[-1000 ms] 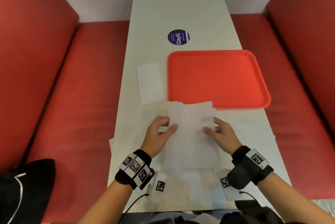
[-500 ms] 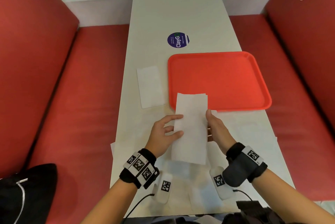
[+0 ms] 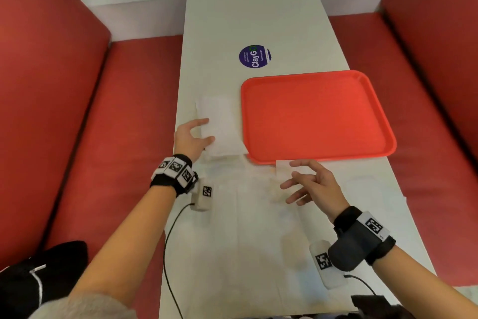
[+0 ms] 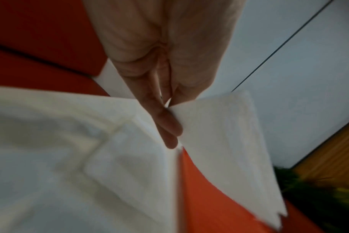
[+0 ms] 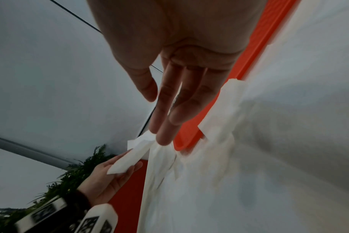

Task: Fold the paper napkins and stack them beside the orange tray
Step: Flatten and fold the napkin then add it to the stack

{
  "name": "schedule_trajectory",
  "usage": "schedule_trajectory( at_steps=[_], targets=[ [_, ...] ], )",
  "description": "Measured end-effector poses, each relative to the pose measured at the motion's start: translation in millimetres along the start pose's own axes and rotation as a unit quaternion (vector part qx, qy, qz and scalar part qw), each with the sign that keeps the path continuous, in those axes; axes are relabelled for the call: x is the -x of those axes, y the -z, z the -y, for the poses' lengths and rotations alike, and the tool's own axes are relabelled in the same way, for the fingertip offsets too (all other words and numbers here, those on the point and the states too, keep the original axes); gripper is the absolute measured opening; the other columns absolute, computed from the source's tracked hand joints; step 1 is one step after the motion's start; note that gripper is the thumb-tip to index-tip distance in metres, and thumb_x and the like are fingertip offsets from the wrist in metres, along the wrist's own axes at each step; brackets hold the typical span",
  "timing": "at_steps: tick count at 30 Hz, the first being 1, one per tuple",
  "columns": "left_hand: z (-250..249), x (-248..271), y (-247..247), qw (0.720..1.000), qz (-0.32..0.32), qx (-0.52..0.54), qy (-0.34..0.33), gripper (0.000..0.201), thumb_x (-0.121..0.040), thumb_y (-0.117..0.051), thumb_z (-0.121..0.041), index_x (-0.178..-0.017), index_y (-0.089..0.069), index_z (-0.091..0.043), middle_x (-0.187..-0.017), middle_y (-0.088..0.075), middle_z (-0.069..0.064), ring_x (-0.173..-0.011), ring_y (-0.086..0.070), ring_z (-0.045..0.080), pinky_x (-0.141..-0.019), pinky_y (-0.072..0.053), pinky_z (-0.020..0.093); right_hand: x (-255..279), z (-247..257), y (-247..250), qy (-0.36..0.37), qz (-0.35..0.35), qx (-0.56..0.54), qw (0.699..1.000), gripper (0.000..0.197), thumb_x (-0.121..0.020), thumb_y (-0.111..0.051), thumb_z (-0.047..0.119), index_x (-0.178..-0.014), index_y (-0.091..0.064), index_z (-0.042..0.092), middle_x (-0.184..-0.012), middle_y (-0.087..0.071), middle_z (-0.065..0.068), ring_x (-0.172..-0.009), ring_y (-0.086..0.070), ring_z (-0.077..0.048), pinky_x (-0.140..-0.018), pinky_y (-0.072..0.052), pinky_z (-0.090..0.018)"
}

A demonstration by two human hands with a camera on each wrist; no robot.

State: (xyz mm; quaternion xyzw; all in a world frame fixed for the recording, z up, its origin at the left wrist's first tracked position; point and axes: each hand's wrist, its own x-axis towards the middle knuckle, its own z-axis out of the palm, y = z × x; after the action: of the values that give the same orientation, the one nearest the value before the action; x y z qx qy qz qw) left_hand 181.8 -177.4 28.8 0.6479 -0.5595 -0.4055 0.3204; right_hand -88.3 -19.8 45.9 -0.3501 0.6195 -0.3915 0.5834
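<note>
The orange tray (image 3: 315, 117) lies on the right half of the white table (image 3: 245, 8). My left hand (image 3: 207, 130) pinches a folded white napkin (image 3: 223, 128) just left of the tray, over the spot where another folded napkin lies; blur keeps me from telling the two apart. The left wrist view shows thumb and fingers (image 4: 169, 126) clamped on the folded napkin (image 4: 219, 134). My right hand (image 3: 305, 181) hovers with spread fingers over several unfolded napkins (image 3: 245, 215) in front of the tray, holding nothing. In the right wrist view its fingers (image 5: 165, 110) are straight beside the tray rim (image 5: 249, 63).
A round blue sticker (image 3: 254, 56) is on the table behind the tray. Red bench seats (image 3: 124, 137) run along both long sides of the table. A black bag (image 3: 33, 280) lies on the left seat near me. A thin black cable (image 3: 168, 241) hangs from my left wrist.
Both hands finished folding the napkin in front of the tray. My left hand then carried it forward and left to the tray's left side, and my right hand let go and opened.
</note>
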Motion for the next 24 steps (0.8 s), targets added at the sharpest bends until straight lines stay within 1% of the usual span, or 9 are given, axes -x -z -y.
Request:
schedule_trajectory(
  at_steps=[1,2,4,7,11,16,19,21,24],
  targets=[
    [3,-13,1,1.0,-0.005,-0.028,0.0,0.046,-0.079,-0.078,-0.003,-0.122,-0.067,-0.014,-0.13,-0.057,0.003,-0.118,-0.051,0.012,-0.074,-0.038,-0.004,0,0,3,0.001,-0.003,0.003,1.0,0.02,-0.098,-0.055,0.017,-0.117,-0.055,0.016,-0.087,-0.076,-0.013,-0.061,-0.069,-0.033,-0.051,-0.048,-0.029],
    [6,-24,1,0.999,-0.007,-0.047,0.0,0.046,-0.079,-0.078,-0.005,-0.122,-0.067,-0.015,-0.132,-0.058,0.004,-0.124,-0.05,0.014,-0.081,-0.033,-0.002,1,0,6,0.003,-0.005,0.007,1.0,0.019,-0.098,-0.055,0.017,-0.117,-0.055,0.016,-0.087,-0.076,-0.013,-0.06,-0.069,-0.034,-0.051,-0.048,-0.029],
    [15,-43,-2,0.997,-0.006,-0.072,0.007,0.045,-0.08,-0.077,-0.007,-0.123,-0.067,-0.016,-0.134,-0.059,0.006,-0.131,-0.047,0.02,-0.092,-0.028,0.007,2,-1,13,0.003,-0.014,0.013,1.0,0.018,-0.098,-0.055,0.017,-0.116,-0.056,0.017,-0.086,-0.076,-0.013,-0.06,-0.069,-0.035,-0.052,-0.047,-0.03],
    [29,-61,-10,0.994,-0.004,-0.103,0.022,0.046,-0.081,-0.077,-0.007,-0.125,-0.066,-0.015,-0.136,-0.057,0.009,-0.131,-0.045,0.023,-0.095,-0.028,0.013,2,-2,24,0.002,-0.034,0.016,0.999,0.017,-0.098,-0.055,0.017,-0.115,-0.056,0.017,-0.085,-0.076,-0.014,-0.06,-0.069,-0.036,-0.052,-0.046,-0.03],
    [41,-70,-17,0.986,0.017,-0.164,0.021,0.049,-0.08,-0.077,-0.011,-0.127,-0.064,-0.018,-0.137,-0.057,0.008,-0.129,-0.046,0.025,-0.093,-0.028,0.016,1,-6,37,-0.007,-0.057,0.019,0.998,0.017,-0.098,-0.054,0.016,-0.115,-0.056,0.016,-0.085,-0.076,-0.013,-0.06,-0.068,-0.036,-0.053,-0.046,-0.03],
    [46,-72,-20,0.979,0.03,-0.203,0.004,0.052,-0.079,-0.079,-0.016,-0.128,-0.063,-0.024,-0.135,-0.059,0.003,-0.122,-0.055,0.024,-0.091,-0.035,0.019,-1,-7,39,-0.012,-0.065,0.016,0.998,0.017,-0.098,-0.054,0.015,-0.115,-0.057,0.016,-0.084,-0.075,-0.014,-0.059,-0.068,-0.035,-0.05,-0.047,-0.029],
    [45,-72,-19,0.982,0.028,-0.185,0.008,0.055,-0.078,-0.079,-0.014,-0.128,-0.063,-0.028,-0.125,-0.065,0.011,-0.11,-0.062,0.031,-0.09,-0.043,0.024,-2,-6,36,-0.013,-0.062,0.017,0.998,0.017,-0.098,-0.054,0.016,-0.115,-0.056,0.017,-0.084,-0.075,-0.014,-0.058,-0.068,-0.034,-0.049,-0.047,-0.028],
    [45,-72,-17,0.982,0.033,-0.188,0.007,0.056,-0.078,-0.08,-0.014,-0.129,-0.062,-0.029,-0.118,-0.068,0.015,-0.106,-0.063,0.031,-0.087,-0.046,0.027,-2,-6,34,-0.014,-0.06,0.016,0.998,0.016,-0.098,-0.054,0.016,-0.114,-0.056,0.017,-0.083,-0.075,-0.014,-0.058,-0.068,-0.034,-0.05,-0.046,-0.028],
    [46,-73,-17,0.975,0.041,-0.22,-0.004,0.057,-0.076,-0.082,-0.018,-0.128,-0.062,-0.03,-0.123,-0.066,0.01,-0.106,-0.063,0.028,-0.086,-0.046,0.028,-3,-5,34,-0.015,-0.061,0.015,0.998,0.016,-0.098,-0.054,0.016,-0.114,-0.057,0.017,-0.083,-0.075,-0.014,-0.058,-0.068,-0.034,-0.05,-0.046,-0.027]
  ],
)
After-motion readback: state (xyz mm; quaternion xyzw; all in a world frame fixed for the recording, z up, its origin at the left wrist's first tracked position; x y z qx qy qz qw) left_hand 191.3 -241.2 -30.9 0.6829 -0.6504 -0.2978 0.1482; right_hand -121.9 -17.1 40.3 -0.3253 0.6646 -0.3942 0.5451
